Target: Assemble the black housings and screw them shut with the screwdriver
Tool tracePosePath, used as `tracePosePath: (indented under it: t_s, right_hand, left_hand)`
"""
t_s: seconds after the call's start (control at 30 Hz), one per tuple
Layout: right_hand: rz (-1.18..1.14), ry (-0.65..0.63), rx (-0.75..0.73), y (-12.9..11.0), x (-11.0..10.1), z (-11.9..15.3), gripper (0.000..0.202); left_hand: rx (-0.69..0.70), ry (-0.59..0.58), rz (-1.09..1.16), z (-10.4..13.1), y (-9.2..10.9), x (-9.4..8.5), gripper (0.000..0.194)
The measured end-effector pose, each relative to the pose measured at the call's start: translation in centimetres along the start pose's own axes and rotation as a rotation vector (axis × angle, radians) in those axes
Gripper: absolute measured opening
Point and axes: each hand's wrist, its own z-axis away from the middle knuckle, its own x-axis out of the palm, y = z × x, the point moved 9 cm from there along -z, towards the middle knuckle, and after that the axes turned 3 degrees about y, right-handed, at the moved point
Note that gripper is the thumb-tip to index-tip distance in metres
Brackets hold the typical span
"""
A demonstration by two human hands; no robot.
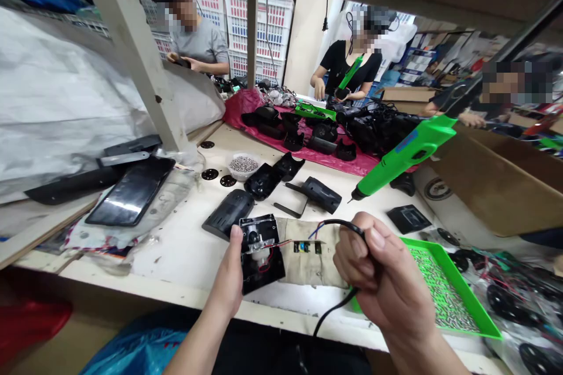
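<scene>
My left hand grips a black plastic housing half by its left edge, thumb on top. Inside the housing sit a small white part and thin red wires. Those wires lead right to a small circuit board, which hangs over a beige cloth. My right hand is closed around a black cable; blue and red wires come from the cable's end to the board. Just above the right hand hangs a green electric screwdriver, its tip pointing down and left.
Black housing parts and a bowl of screws lie beyond my hands. At right are a green tray of screws, wired parts and a cardboard box. A phone lies left. Co-workers sit across the bench.
</scene>
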Motion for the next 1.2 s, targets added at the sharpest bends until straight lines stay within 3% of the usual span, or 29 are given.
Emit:
tracePosePath:
  t_s: [0.13, 0.23, 0.43, 0.53, 0.63, 0.7, 0.8, 0.93, 1.07, 1.2]
  right_hand:
    - [0.231, 0.155, -0.207, -3.7, -0.5, -0.3, 0.029]
    - [0.375, 0.272, -0.243, -5.7, -1.8, -1.4, 0.025]
    - [0.545, 0.337, -0.194, -5.1, -5.9, -4.4, 0.022]
    - [1.060, 0.319, -0.200, -4.0, -6.7, -4.3, 0.022]
    - [1.646, 0.270, -0.274, -3.1, -5.3, -3.4, 0.017]
    - [1.786, 0.246, -0.428, -3.1, -3.2, -2.5, 0.020]
    - [1.702, 0.070, -0.557, -1.8, 0.4, -1.9, 0.018]
    - [1.669, -0.263, -0.412, 3.2, 3.2, -2.7, 0.015]
    - [1.761, -0.362, -0.416, 5.8, 4.0, -3.2, 0.012]
    - [1.603, -0.355, -0.639, 4.0, 5.0, -1.9, 0.024]
  left_hand:
    - [-0.089, 0.025, 0.021, 0.1, -0.4, 0.0, 0.061]
    - [-0.098, 0.034, 0.045, 0.2, -0.3, -0.1, 0.060]
    - [-0.132, -0.001, 0.081, 0.5, -0.5, -0.1, 0.061]
    - [-0.165, -0.028, 0.100, 0.4, -0.8, 0.0, 0.064]
    - [-0.183, -0.038, 0.120, 0.4, -0.9, 0.2, 0.067]
    - [-0.185, -0.051, 0.128, 0.3, -0.9, 0.3, 0.067]
    - [-0.168, -0.096, 0.128, 0.3, -0.8, 0.6, 0.065]
    - [-0.099, -0.151, 0.112, 0.1, -0.7, 0.5, 0.057]
    - [-0.029, -0.192, 0.098, -0.2, -0.5, 0.3, 0.055]
    - [-0.056, -0.145, 0.083, -0.5, -0.5, 0.2, 0.058]
